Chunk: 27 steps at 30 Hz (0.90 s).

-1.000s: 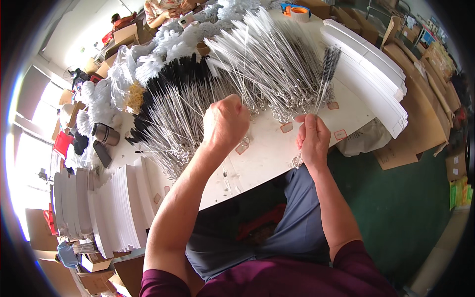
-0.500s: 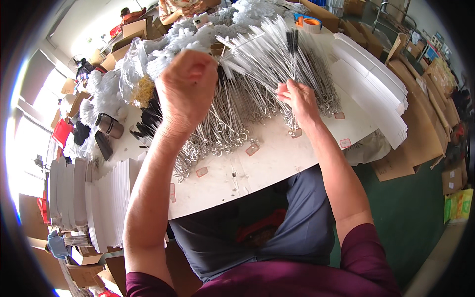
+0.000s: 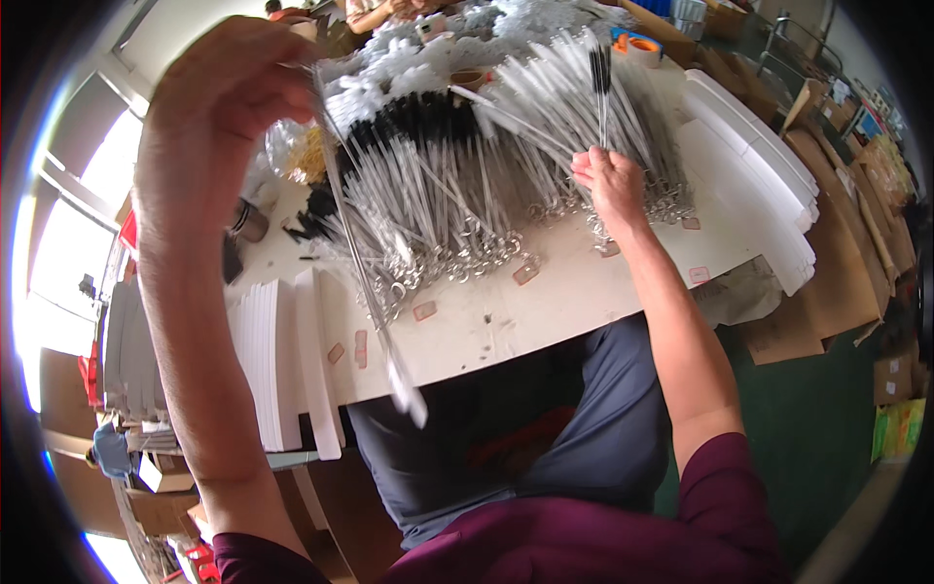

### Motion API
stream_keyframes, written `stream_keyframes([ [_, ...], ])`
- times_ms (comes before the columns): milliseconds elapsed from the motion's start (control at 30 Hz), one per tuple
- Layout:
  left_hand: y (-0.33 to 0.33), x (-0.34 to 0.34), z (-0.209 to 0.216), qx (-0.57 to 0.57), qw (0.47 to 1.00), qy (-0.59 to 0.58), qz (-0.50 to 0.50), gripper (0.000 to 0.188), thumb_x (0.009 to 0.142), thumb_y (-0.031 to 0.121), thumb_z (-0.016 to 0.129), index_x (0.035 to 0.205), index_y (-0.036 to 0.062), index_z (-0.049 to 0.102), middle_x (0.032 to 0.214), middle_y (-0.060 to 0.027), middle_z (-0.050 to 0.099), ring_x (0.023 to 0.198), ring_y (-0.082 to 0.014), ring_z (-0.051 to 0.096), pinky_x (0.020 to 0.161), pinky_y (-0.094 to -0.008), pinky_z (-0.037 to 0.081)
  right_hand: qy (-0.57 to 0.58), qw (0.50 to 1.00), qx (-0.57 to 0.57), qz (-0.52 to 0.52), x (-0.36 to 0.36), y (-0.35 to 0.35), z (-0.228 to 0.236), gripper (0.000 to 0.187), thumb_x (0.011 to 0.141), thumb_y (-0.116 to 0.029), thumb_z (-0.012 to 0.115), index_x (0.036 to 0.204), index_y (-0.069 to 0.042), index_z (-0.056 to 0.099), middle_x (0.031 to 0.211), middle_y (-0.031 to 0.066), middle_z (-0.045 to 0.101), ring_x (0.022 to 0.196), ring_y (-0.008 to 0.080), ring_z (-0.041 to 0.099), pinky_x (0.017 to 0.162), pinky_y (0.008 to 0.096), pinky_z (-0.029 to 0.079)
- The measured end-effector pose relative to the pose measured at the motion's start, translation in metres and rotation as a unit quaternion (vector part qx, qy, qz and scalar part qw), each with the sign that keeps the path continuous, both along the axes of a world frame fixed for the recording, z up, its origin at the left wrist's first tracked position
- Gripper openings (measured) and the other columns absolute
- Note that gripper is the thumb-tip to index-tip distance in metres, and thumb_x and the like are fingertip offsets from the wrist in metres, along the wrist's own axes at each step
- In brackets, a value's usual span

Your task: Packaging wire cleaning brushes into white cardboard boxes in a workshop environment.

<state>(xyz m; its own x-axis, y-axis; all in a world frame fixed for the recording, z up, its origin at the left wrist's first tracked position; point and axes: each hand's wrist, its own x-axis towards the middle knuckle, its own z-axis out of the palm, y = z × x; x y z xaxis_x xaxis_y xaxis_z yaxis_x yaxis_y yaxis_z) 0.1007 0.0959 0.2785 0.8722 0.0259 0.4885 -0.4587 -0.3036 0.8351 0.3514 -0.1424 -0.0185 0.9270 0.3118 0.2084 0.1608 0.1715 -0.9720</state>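
Observation:
My left hand (image 3: 229,92) is raised at the upper left, fingers closed on the end of a thin wire brush (image 3: 352,248). That brush slants down to a blurred white tip beyond the table's front edge. My right hand (image 3: 615,187) pinches a small bunch of black-bristled brushes (image 3: 600,78) upright, bristles up. Behind and around it stands a thick row of white-bristled brushes (image 3: 555,92). Left of these lies a pile of brushes with black tips (image 3: 418,119). Their looped wire ends (image 3: 467,251) point toward me.
White folded cardboard strips stand at the table's left (image 3: 261,365) and lie stacked at its right (image 3: 749,161). Fluffy white brush heads (image 3: 389,60) heap at the back, near an orange tape roll (image 3: 637,46). Another person's hands (image 3: 399,8) show at the far edge. Cartons (image 3: 827,263) stand right.
My left hand has swung up and left, and a wire brush now hangs from it. The black-tipped pile it covered now shows. My right hand keeps its grip.

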Motion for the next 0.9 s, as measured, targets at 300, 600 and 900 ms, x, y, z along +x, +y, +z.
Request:
stream_keyframes([
  [300,-0.075,-0.047,-0.041,-0.096,0.979,0.160,0.083,0.011,0.093,0.008,0.064,0.093,-0.0023,0.063,0.089,-0.0158,0.069,0.065,-0.0199,0.069,0.057,-0.0326,0.057,0.116,0.829,0.160,0.523,-0.150,0.021,0.090,0.045,0.113,-0.027,0.040,0.119,0.011,0.064,0.117,0.0267,0.071,0.111,0.0337,0.071,0.102,0.0464,0.056],
  [600,-0.030,-0.065,-0.080,-0.081,0.973,0.151,0.158,0.009,0.094,0.009,0.068,0.095,0.0001,0.066,0.090,-0.0129,0.073,0.070,-0.0159,0.071,0.065,-0.0301,0.061,0.227,0.792,0.102,0.558,-0.196,-0.001,0.066,0.047,0.112,-0.030,0.042,0.123,0.012,0.059,0.094,0.0241,0.074,0.079,0.0321,0.076,0.074,0.0418,0.063],
  [900,-0.020,-0.084,-0.130,-0.127,0.950,0.199,0.203,0.008,0.094,0.006,0.069,0.094,-0.0019,0.066,0.084,-0.0109,0.071,0.067,-0.0166,0.070,0.061,-0.0292,0.060,0.273,0.799,0.017,0.536,-0.230,-0.020,0.029,0.045,0.112,-0.030,0.042,0.125,0.009,0.060,0.092,0.0187,0.073,0.071,0.0244,0.074,0.066,0.0360,0.061],
])
